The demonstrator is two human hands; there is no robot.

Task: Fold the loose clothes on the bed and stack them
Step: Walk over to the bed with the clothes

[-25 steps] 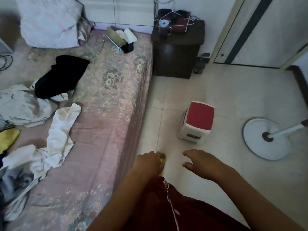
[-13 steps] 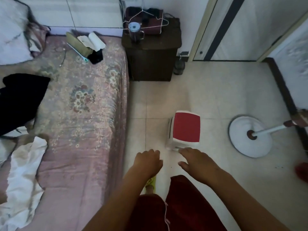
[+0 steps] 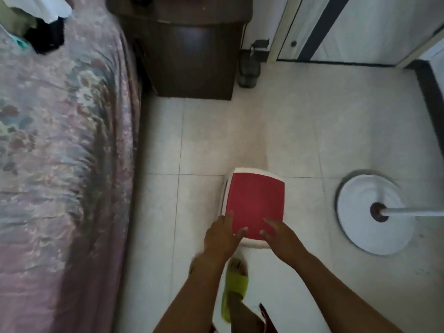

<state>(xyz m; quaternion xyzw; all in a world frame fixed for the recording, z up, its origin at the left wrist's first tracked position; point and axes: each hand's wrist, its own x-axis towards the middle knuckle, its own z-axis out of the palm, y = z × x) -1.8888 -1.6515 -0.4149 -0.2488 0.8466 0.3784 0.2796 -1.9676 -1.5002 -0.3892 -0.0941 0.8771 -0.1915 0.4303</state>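
Note:
The bed [image 3: 60, 145] with its pink floral cover fills the left side of the view. Only a white cloth [image 3: 45, 8] and a dark item [image 3: 45, 37] show at its top left corner; the other loose clothes are out of frame. My left hand [image 3: 222, 233] and my right hand [image 3: 278, 235] are both stretched out with straight fingers over the near edge of a small white stool with a red top [image 3: 255, 203] on the floor. Neither hand holds anything.
A dark wooden nightstand [image 3: 189, 54] stands at the head of the bed. A round white fan base [image 3: 371, 212] with its pole lies to the right. A dark bottle [image 3: 248, 68] stands by the door frame. My foot in a yellow-green slipper [image 3: 234, 288] is on the tiled floor.
The view has turned right and down, away from the clothes on the bed. Both hands have moved forward from above my lap to the red-topped stool, fingers now straightened.

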